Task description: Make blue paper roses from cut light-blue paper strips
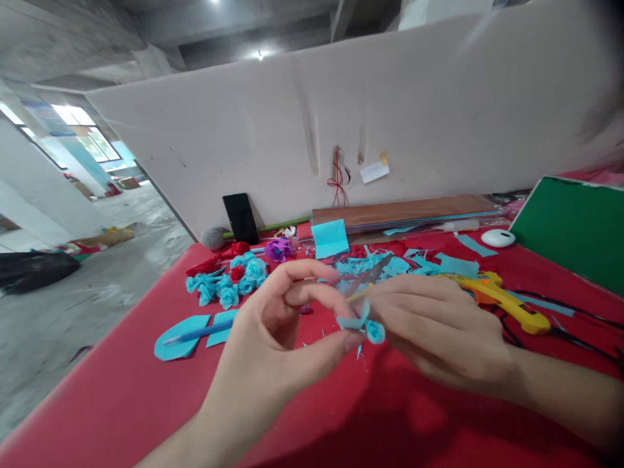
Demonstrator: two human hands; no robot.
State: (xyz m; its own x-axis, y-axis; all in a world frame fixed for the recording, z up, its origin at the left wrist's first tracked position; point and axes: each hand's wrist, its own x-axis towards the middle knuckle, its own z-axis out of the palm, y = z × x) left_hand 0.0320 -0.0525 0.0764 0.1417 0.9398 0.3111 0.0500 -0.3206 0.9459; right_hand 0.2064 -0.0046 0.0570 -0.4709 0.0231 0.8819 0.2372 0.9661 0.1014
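My left hand (277, 331) and my right hand (433, 328) meet above the red table (121, 396), both pinching a small blue paper strip (363, 323) that curls into a tight roll at its lower end. My left thumb and forefinger grip the strip's loose end. My right fingers hold the rolled part, with a thin stick showing just above them. A cluster of finished blue and red paper roses (229, 279) lies to the left behind my hands.
A yellow glue gun (507, 299) with black cable lies right of my hands. Blue paper cut-outs and a blue pen (195, 333) lie at left. Blue scraps, a purple flower (277, 249), a black phone (240, 218), a green board (575, 224) and a white partition stand behind.
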